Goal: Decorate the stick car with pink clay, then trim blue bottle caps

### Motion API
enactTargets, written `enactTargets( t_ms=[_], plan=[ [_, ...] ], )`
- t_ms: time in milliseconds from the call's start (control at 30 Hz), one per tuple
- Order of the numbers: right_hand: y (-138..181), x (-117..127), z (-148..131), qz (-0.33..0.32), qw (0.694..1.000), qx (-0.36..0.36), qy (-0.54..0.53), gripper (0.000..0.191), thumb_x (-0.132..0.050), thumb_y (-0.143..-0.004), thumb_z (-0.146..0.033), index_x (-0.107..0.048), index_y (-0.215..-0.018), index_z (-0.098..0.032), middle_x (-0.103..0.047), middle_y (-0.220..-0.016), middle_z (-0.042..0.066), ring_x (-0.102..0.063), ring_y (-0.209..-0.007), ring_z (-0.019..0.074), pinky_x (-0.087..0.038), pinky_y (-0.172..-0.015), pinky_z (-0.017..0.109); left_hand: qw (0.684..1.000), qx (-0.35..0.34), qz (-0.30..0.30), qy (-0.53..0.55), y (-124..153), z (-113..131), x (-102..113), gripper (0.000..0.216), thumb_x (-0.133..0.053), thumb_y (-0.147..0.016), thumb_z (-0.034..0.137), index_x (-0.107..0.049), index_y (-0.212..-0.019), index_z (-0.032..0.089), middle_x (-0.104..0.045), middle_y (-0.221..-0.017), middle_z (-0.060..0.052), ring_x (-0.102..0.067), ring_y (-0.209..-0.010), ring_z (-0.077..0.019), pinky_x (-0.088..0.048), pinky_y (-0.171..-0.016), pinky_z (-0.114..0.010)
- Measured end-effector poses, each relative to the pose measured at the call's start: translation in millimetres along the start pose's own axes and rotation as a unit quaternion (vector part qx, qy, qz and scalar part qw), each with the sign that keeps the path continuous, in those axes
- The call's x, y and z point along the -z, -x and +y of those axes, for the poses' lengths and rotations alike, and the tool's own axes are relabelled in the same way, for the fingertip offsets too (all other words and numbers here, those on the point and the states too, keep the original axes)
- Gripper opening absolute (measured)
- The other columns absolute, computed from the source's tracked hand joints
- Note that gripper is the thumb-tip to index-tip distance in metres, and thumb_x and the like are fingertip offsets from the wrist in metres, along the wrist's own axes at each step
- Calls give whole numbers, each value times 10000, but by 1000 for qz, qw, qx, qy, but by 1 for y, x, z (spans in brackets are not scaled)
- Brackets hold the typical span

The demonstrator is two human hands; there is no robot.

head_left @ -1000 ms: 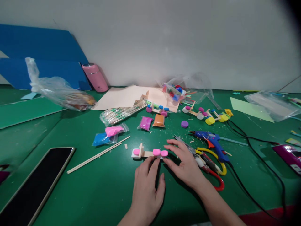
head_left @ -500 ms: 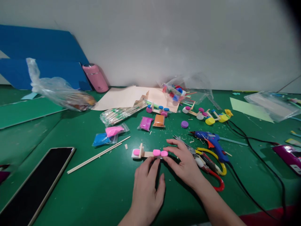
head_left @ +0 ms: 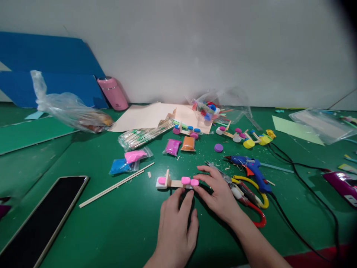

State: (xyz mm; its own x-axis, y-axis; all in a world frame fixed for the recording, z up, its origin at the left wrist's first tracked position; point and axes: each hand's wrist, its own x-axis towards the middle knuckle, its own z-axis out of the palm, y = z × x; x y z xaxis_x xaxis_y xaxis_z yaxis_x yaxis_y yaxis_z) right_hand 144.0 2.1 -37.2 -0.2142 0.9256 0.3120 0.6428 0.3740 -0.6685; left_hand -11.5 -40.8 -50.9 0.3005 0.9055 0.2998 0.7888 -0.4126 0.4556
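A small craft-stick toy car (head_left: 175, 183) sits on the green table in front of me. It has pink clay pieces on top, white pieces below and a short upright stick near its left end. My right hand (head_left: 216, 191) pinches its right end, thumb and forefinger around the rightmost pink piece. Palm down, my left hand (head_left: 177, 221) lies at the near side of the car, fingers apart and tips close to its edge. Whether those fingertips touch it I cannot tell.
Right of my hands lie pliers (head_left: 251, 197) with yellow and red handles and a blue glue gun (head_left: 249, 165) with its cord. Two sticks (head_left: 117, 185) and a phone (head_left: 46, 219) are at left. Clay packets (head_left: 173, 147) and several finished cars (head_left: 186, 130) stand behind.
My left hand has shifted slightly right and toward me along the car's near side. My right hand stays at the car's right end.
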Motion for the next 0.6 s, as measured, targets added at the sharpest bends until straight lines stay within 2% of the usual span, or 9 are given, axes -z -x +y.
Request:
enactTargets(
  t_ms=[133,233,300,400,500,600],
  plan=[
    [0,1,0,-10,1000,0,-6,209,-508,-793,-232,-583,-987,-214,-493,-1120,85,-451,-1065,213,-376,-895,371,998,-25,-42,-30,-8,11,5,497,-448,-750,178,-367,-1240,182,-567,-895,-97,-540,-740,-217,-465,-624,-362],
    [0,1,1,-11,1000,2,-13,226,-506,-785,-219,-578,-999,-215,-491,-1125,86,-450,-1068,217,-380,-891,374,996,-42,-63,-54,-13,15,7,515,-429,-745,152,-342,-1252,156,-580,-788,-74,-528,-662,-211,-450,-576,-363],
    [0,1,1,-12,1000,2,-18,227,-509,-783,-224,-580,-999,-214,-493,-1125,88,-451,-1068,219,-381,-890,375,996,-44,-59,-51,-14,15,6,494,-428,-748,151,-356,-1237,137,-578,-777,-77,-523,-656,-215,-444,-560,-364],
    [0,-1,2,-8,1000,-6,-27,220,-515,-785,-242,-586,-992,-212,-500,-1118,88,-458,-1064,218,-381,-891,372,999,-41,-20,-8,-11,11,3,413,-437,-759,157,-418,-1171,131,-579,-805,-87,-524,-692,-220,-440,-582,-366],
    [-1,-2,3,5,999,-19,-39,203,-521,-787,-257,-589,-971,-207,-506,-1110,86,-474,-1048,210,-388,-888,359,996,6,18,85,-8,7,3,253,-451,-769,173,-517,-1012,144,-575,-848,-97,-527,-754,-217,-436,-648,-360],
    [0,1,1,18,998,-28,-50,186,-523,-789,-264,-587,-954,-208,-506,-1107,83,-484,-1038,203,-393,-885,350,968,116,-16,221,-10,8,11,148,-469,-774,233,-553,-863,150,-563,-782,-73,-525,-715,-187,-427,-643,-314]
  ],
)
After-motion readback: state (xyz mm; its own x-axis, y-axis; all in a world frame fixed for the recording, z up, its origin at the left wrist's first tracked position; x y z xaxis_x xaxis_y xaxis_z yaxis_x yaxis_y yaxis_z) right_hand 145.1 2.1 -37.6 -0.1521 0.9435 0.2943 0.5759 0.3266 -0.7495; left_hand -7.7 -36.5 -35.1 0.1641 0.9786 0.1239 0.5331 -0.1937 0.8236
